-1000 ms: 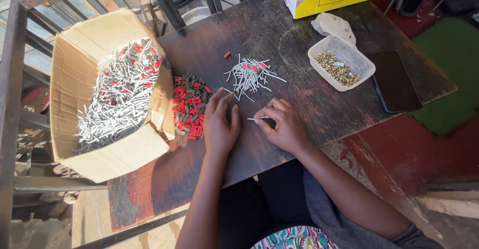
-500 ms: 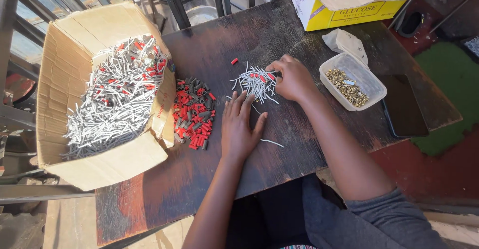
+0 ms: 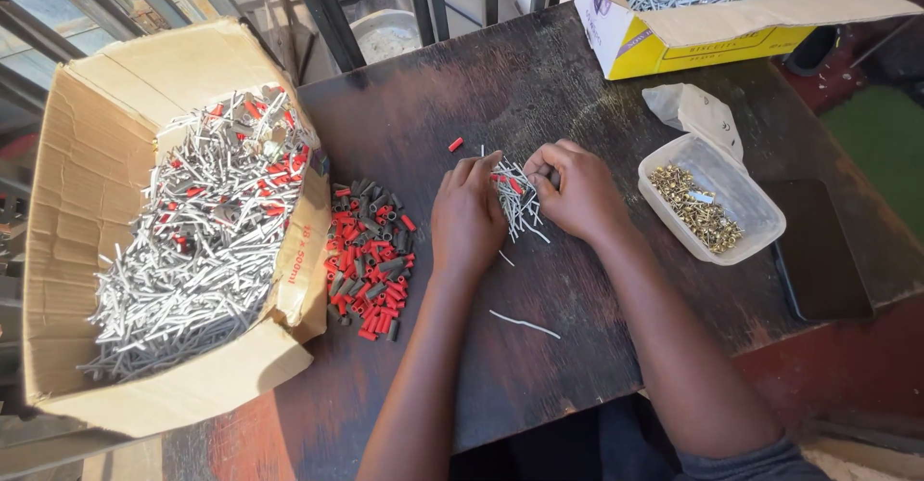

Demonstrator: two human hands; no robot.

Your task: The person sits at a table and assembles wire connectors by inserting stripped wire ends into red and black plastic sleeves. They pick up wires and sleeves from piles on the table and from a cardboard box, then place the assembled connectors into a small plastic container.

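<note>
Left hand (image 3: 469, 216) and right hand (image 3: 575, 190) cupping a small pile of grey pins (image 3: 517, 200) mid-table, fingers curled narrowly around it, brown cardboard box (image 3: 67, 250) sitting at nine o'clock, yellow carton (image 3: 674, 43) at one, clear tub (image 3: 717, 202) at three, bare dark table (image 3: 539, 365) showing at six.

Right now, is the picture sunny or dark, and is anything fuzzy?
Head view: bright sun falls on the big cardboard box of grey sticks at the left and makes the dark table shine near its far edge; the bottom edge by the arms lies in shade; both hands, left hand and right hand, look sharp, not fuzzy.
</note>
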